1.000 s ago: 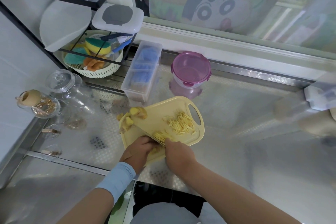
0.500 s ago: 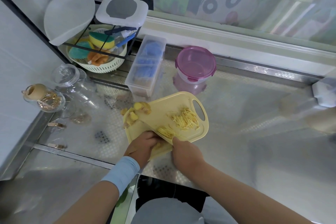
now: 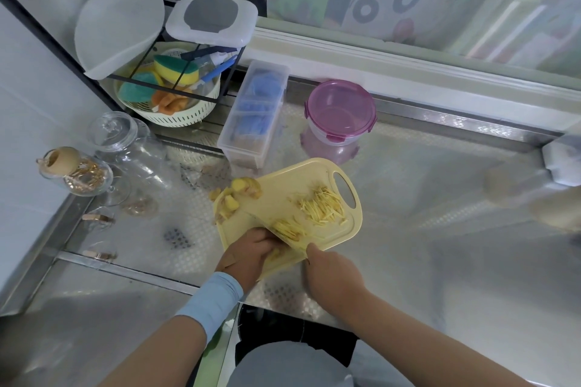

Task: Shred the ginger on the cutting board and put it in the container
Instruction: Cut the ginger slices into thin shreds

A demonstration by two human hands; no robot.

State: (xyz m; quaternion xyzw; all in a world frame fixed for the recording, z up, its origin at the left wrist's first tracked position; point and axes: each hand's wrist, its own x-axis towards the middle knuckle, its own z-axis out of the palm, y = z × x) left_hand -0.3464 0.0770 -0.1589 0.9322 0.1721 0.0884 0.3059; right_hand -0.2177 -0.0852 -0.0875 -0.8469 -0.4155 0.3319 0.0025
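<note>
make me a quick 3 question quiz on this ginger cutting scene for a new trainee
1. True or false: the pink container has its lid off.
2. Where is the biggest pile of ginger shreds? A) by the handle hole of the cutting board B) on the counter C) in the container
3. Fill in: the knife is held by the ___ hand.

Key: 1 false, the lid is on. 2 A. 3 right: the right hand grips it while the left hand holds ginger slices down.

Shredded ginger (image 3: pixel 322 209) lies on the cutting board (image 3: pixel 283 195), container (image 3: pixel 339 122) behind it.
</note>
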